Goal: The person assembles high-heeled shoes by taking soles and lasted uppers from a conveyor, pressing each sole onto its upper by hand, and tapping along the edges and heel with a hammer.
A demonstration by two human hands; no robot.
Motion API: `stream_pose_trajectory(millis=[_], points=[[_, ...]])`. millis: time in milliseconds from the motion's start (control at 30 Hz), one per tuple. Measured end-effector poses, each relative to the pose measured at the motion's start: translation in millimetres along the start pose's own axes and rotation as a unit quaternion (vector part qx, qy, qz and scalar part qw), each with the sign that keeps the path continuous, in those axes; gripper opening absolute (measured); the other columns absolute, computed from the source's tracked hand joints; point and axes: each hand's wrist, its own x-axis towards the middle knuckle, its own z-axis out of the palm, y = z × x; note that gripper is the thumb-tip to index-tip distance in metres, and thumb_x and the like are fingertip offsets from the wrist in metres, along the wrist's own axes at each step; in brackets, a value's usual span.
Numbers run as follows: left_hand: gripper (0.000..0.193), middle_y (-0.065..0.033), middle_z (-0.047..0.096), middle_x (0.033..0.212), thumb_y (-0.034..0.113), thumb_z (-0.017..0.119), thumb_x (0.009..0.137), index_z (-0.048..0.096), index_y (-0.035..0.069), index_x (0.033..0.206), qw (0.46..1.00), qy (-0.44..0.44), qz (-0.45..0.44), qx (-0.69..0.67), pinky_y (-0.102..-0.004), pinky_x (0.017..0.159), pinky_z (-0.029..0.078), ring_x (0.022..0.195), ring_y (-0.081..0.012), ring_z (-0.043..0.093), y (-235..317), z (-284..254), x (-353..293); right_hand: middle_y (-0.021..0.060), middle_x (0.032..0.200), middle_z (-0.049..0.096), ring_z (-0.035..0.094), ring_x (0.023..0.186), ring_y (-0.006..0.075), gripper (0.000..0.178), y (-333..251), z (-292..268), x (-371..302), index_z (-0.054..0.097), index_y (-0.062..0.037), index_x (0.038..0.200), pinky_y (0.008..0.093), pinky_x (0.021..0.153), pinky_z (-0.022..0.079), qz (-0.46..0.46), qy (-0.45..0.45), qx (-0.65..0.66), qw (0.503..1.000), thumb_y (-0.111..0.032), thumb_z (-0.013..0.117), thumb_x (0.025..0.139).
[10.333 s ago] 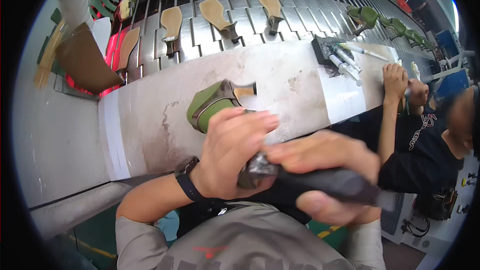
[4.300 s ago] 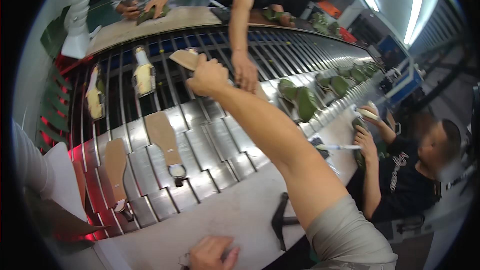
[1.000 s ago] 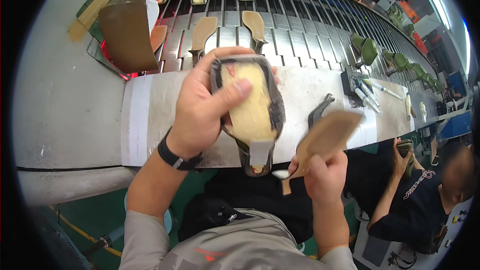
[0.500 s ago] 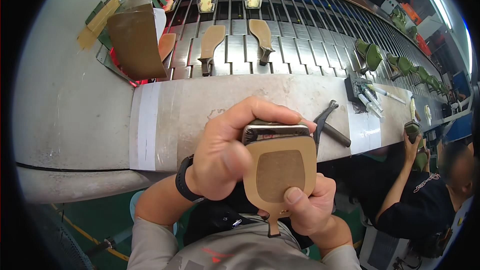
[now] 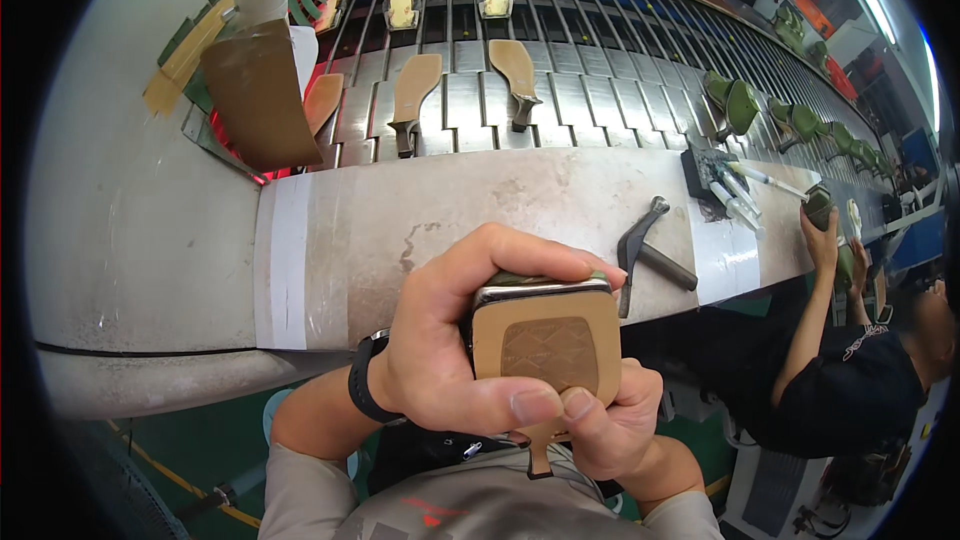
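Observation:
A high-heeled shoe point(image 5: 550, 340) is held sole up between both hands, above the bench's near edge. Its tan outsole has a darker patterned patch at the wide toe part and narrows toward me. My left hand point(image 5: 450, 340) wraps round the toe end, fingers over the far edge and thumb pressing on the sole. From the right, my right hand point(image 5: 615, 430) grips the narrower part, its thumb on the sole close to my left thumb. Both hands are closed on the shoe. Most of the upper is hidden beneath the sole; a strip of green shows at the toe.
A hammer point(image 5: 660, 258) lies on the bench point(image 5: 390, 210) to the right. Beyond it is a black block point(image 5: 705, 180) with tubes and a brush. Tan soles with heels point(image 5: 415, 90) and green shoes point(image 5: 738, 105) sit on a slatted conveyor point(image 5: 585, 125). A co-worker point(image 5: 850, 370) handles a shoe at the right.
My left thumb has come down from beside the shoe onto its sole. The sole sits a little lower and farther left, tilted differently. The co-worker's shoe has moved up.

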Motion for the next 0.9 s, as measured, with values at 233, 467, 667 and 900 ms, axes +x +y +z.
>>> stream_pose_trajectory(millis=[233,467,667,900], points=[[0.081,-0.0393,0.063,0.134,0.047,0.090,0.086,0.050,-0.002,0.137,1.000,-0.009,0.014,0.026,-0.0532,0.105,0.059,0.124,-0.0415,0.069,0.9,-0.1,-1.0,0.0156,0.084,0.081,0.076,0.071,0.0151,0.024,-1.5,-0.2,5.5,0.076,0.0090,0.097,0.0289,0.060,0.060,-0.065,-0.019,-0.017,0.998,-0.010,0.066,0.106],[0.080,-0.0391,0.064,0.134,0.045,0.091,0.085,0.051,-0.001,0.136,1.000,0.015,0.000,-0.005,-0.0543,0.105,0.059,0.124,-0.0421,0.069,5.3,0.6,-3.1,0.0096,0.071,0.076,0.068,0.058,0.0090,0.025,9.7,3.1,2.5,0.075,0.0064,0.089,0.0268,0.050,0.051,-0.076,-0.009,-0.031,0.997,-0.011,0.069,0.106],[0.079,-0.0394,0.064,0.134,0.043,0.091,0.086,0.050,-0.001,0.137,1.000,0.023,0.007,-0.012,-0.0543,0.105,0.059,0.124,-0.0425,0.069,6.5,-2.2,-2.7,0.0100,0.072,0.076,0.068,0.055,0.0110,0.027,12.8,3.5,4.3,0.075,0.0071,0.088,0.0262,0.049,0.051,-0.081,-0.020,-0.057,0.995,-0.012,0.068,0.106],[0.079,-0.0396,0.064,0.133,0.042,0.091,0.085,0.050,-0.002,0.136,1.000,0.005,0.012,0.001,-0.0533,0.104,0.059,0.125,-0.0419,0.069,9.8,-4.2,-4.9,0.0126,0.075,0.079,0.070,0.058,0.0108,0.027,3.6,8.3,6.3,0.077,0.0079,0.091,0.0262,0.050,0.053,-0.077,-0.026,-0.049,0.995,-0.012,0.067,0.106]])
